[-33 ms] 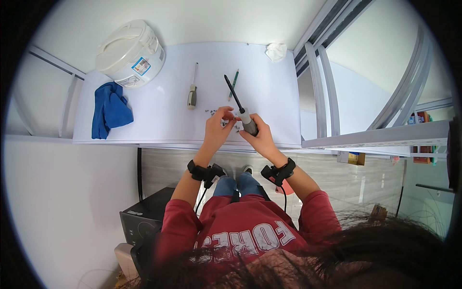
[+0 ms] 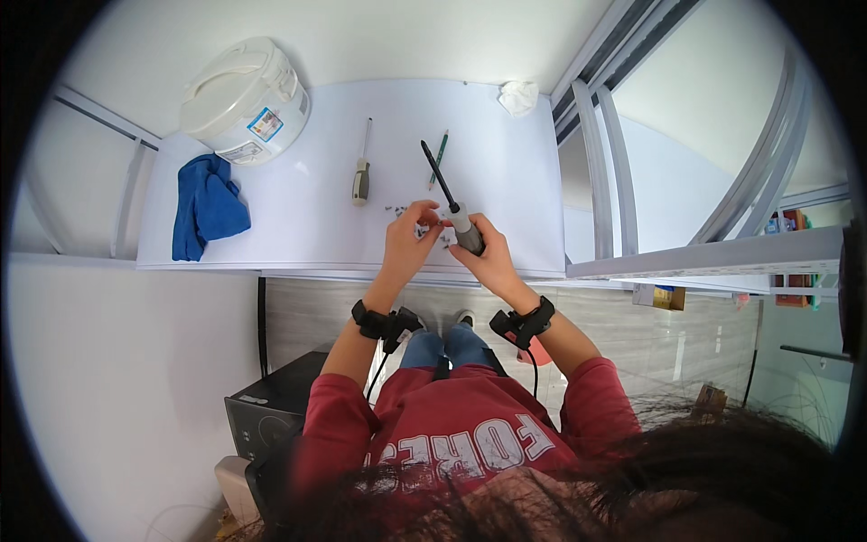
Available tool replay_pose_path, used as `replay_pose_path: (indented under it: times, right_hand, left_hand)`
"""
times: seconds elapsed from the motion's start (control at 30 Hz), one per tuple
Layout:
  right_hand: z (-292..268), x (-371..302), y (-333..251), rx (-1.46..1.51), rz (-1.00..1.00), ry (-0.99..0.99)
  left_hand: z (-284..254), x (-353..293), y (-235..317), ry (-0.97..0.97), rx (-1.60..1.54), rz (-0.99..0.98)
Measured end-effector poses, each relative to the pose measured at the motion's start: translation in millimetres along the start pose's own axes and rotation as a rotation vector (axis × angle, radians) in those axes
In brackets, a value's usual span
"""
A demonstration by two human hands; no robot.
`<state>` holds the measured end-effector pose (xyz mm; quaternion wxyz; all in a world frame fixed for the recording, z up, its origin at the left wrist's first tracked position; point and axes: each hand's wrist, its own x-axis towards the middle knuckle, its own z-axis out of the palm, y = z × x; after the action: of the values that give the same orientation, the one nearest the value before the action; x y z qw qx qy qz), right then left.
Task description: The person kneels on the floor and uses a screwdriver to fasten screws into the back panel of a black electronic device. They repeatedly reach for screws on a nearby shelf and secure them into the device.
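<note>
My right hand [image 2: 486, 242] is wrapped round the grey handle of a screwdriver [image 2: 440, 181], whose dark shaft points up and to the left, away from me. Just left of it, my left hand [image 2: 412, 237] has its thumb and fingertips drawn together close to the screwdriver's handle; what sits between them is too small to make out. Small metal pieces that look like screws [image 2: 397, 210] lie scattered on the white table [image 2: 307, 217] around and under my hands. Beyond my left hand rests a second screwdriver [image 2: 361, 181] with a grey-green handle. A green pencil [image 2: 439, 158] lies behind the held screwdriver.
At the back left stands a white lidded pot [image 2: 257, 104], with a crumpled blue cloth [image 2: 206, 206] in front of it. A wad of white tissue [image 2: 518, 97] lies at the far right corner. Metal frame bars [image 2: 605, 172] rise along the table's right side.
</note>
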<state>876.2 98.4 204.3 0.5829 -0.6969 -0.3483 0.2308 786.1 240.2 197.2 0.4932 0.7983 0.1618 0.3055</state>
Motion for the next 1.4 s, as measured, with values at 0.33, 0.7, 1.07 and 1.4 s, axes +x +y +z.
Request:
replay_pose_path:
  times: [0.33,0.7,1.07,1.4]
  right_hand:
    - [-1.1,8.3,-1.9,-0.058,0.157,0.027]
    - [-2.3,9.3,8.3,-0.077,0.099,0.059]
    - [-5.2,10.2,16.2,-0.042,0.055,0.102]
    - [-2.5,7.6,-2.9,-0.007,0.045,0.112]
  left_hand:
    - [-9.6,11.9,-44.7,0.005,0.476,-0.031]
    - [9.4,34.1,-47.6,-0.090,0.684,-0.073]
    - [7.8,34.0,-29.4,-0.101,0.154,-0.086]
    - [4.4,19.0,-15.2,-0.205,-0.165,-0.311]
